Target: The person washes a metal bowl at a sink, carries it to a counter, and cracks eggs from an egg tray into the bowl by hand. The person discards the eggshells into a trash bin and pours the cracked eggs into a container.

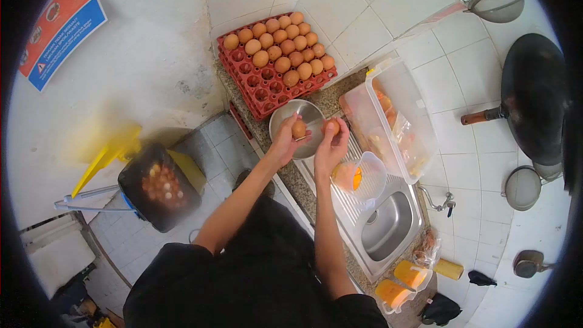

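Note:
A brown egg [299, 129] rests in the curled fingers of my left hand [283, 141]. My right hand [331, 149] grips a second brown egg [331, 126] by its fingertips, a little to the right. Both hands are over a round steel bowl [280, 113], whose inside they partly hide. Just behind the bowl, stacked red egg trays [248, 90] carry many brown eggs, with bare pockets toward the near left side. A clear plastic jug [375, 173] with orange yolk inside stands beside my right wrist on the ribbed drainboard [345, 201].
A lidless-looking clear bin [419, 118] of packaged items lines the wall. The steel sink [388, 231] and tap [446, 203] lie right; two orange-filled containers [392, 293] sit nearer. A waste bin [182, 206] with eggshells is on the left floor. A wok [531, 97] hangs right.

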Motion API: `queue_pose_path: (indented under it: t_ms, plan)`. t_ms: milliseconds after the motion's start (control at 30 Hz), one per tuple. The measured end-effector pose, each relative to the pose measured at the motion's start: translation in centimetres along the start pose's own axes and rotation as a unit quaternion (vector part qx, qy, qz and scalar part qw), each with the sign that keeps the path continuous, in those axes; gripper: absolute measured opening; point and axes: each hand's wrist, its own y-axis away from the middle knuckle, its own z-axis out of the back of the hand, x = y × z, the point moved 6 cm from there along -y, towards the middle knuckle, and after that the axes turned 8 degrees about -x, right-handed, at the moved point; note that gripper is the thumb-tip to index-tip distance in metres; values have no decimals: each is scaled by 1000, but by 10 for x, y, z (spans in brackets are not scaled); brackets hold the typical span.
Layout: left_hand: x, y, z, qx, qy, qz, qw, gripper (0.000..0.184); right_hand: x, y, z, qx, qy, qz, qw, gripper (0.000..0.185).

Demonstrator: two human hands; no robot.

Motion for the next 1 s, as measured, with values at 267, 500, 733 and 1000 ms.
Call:
queue_pose_path:
  t_ms: [267,500,733,1000]
  plan:
    - [5,-13,-1,14,-15,-10,1000,31,-31,-5,3,-8,-27,-19,999,24]
    - [-3,-6,-10,-24,-152,-48,987,33,-50,5,-5,208,-1,-416,885,36]
    - [-31,-13,-11,77,-504,-177,842,40,-88,-18,5,229,28,-393,890,38]
    - [-46,-30,-22,114,-602,-274,742,39,-73,-39,0,312,150,-341,874,42]
